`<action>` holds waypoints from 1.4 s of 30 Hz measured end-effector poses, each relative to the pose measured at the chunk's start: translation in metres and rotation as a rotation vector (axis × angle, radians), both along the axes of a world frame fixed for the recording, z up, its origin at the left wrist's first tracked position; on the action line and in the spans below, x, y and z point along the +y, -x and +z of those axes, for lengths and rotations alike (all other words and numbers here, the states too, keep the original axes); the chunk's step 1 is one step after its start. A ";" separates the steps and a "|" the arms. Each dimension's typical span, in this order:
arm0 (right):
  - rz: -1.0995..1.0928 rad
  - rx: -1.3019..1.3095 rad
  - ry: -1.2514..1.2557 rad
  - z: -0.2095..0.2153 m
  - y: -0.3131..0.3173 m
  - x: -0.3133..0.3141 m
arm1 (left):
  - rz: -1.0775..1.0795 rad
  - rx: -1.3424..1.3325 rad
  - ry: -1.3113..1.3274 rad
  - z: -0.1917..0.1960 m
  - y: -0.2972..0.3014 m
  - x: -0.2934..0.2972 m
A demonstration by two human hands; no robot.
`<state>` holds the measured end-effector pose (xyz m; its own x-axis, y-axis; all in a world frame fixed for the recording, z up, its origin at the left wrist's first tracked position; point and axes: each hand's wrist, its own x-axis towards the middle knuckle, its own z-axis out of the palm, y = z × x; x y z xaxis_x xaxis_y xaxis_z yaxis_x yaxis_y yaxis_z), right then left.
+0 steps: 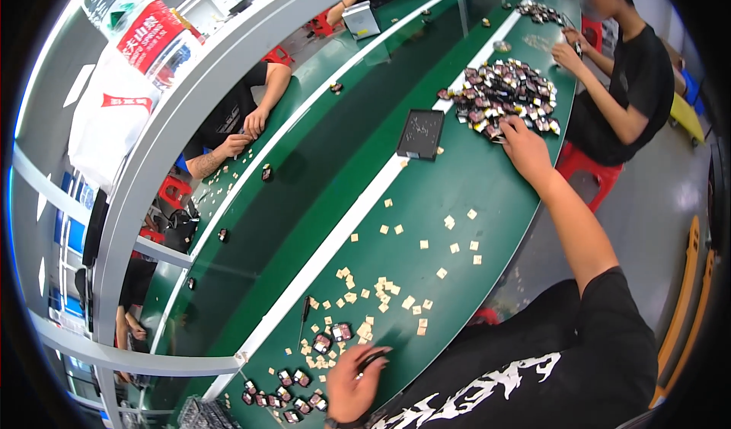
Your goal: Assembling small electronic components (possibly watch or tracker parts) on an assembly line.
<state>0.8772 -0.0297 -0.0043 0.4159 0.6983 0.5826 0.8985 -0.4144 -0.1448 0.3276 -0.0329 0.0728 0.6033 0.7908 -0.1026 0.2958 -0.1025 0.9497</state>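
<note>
1. Green workbench (457, 193) runs long; its near edge borders open floor on our right.
2. Our right hand (525, 146) reaches the heap of small dark parts (506, 94), fingers spread, seemingly holding nothing.
3. Our left hand (352, 383), by the bench's near edge, curls around a dark tool (373, 359), perhaps tweezers, beside scattered tan chips (381, 292).

Heap of small parts (505, 94) far right on table (457, 185), tray (420, 133) just left, scattered chips (396, 284) nearer.

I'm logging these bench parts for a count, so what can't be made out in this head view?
- Left hand: curled fingers hide whether the small dark thing under them is gripped.
- Right hand: fingertips buried in the heap of small dark square parts; grip unclear.
- Small tan square chips: too small to identify.
- Flat black rectangular tray: contents blurred.
</note>
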 end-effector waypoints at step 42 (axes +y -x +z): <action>1.020 0.492 0.001 0.034 0.249 -0.025 | -0.042 -0.434 0.678 -0.029 -0.089 0.054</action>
<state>0.6279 -0.0546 0.0297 -0.1643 0.8431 0.5120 0.6626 0.4788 -0.5759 0.4166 0.0208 0.0434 0.7273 0.6165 -0.3016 -0.1055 0.5346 0.8385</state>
